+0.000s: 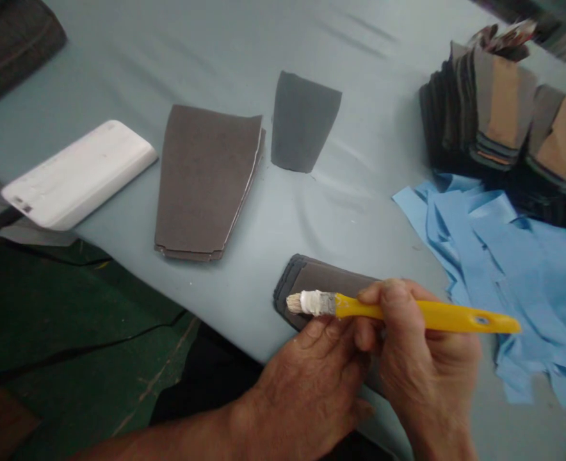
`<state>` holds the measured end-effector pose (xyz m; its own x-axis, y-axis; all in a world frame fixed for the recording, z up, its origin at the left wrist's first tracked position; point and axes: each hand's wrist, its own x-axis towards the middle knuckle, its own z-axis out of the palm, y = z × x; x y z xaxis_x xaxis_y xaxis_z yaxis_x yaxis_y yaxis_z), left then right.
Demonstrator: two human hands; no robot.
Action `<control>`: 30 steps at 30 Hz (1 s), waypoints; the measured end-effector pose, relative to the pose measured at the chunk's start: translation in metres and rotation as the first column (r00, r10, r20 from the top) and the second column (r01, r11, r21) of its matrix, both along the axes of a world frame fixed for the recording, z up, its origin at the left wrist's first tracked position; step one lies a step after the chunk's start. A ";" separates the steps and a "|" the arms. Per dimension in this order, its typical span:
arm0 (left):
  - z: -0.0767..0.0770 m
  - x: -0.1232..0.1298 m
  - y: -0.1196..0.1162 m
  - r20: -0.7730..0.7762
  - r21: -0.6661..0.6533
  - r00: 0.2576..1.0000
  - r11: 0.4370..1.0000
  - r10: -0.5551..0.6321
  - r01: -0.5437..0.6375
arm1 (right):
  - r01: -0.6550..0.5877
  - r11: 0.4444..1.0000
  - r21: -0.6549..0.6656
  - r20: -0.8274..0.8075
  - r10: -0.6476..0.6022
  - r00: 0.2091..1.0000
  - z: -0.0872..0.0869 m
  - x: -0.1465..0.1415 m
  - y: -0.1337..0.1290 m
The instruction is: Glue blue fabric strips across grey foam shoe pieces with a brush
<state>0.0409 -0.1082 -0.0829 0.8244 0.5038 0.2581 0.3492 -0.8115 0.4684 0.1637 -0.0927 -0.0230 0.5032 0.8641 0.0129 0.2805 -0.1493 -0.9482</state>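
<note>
My right hand (422,352) grips a yellow-handled brush (456,315), fingers closed round it. Its bristles, coated with something whitish, are over the left end of a small stack of dark grey-brown pieces (343,276) at the table's near edge. Pressed against the near side of that stack is my left hand (312,378), its fingers close together and partly hidden beneath the right hand. Further back lie larger brown pieces (209,179), stacked, and a single dark grey piece (305,121).
A white device (81,173) with a black cable sits at the left edge of the table (360,211). Light blue strips (494,256) lie at the right, before bundled dark pieces (504,109). Dark folded material (14,45) occupies the far left corner.
</note>
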 end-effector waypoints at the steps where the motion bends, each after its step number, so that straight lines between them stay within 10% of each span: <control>1: 0.001 0.000 0.000 -0.005 0.013 1.000 1.000 0.002 -0.002 | 0.000 1.000 0.003 0.027 0.000 1.000 0.001 -0.001 0.002; 30: -0.005 0.000 -0.004 -0.030 0.038 0.999 0.999 0.013 -0.012 | 0.084 0.987 0.138 0.308 -0.124 0.943 0.004 -0.004 0.008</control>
<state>0.0404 -0.1117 -0.0883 0.8255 0.5045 0.2529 0.3730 -0.8241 0.4264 0.1602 -0.0849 -0.0190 0.5433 0.7891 0.2866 0.5564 -0.0828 -0.8267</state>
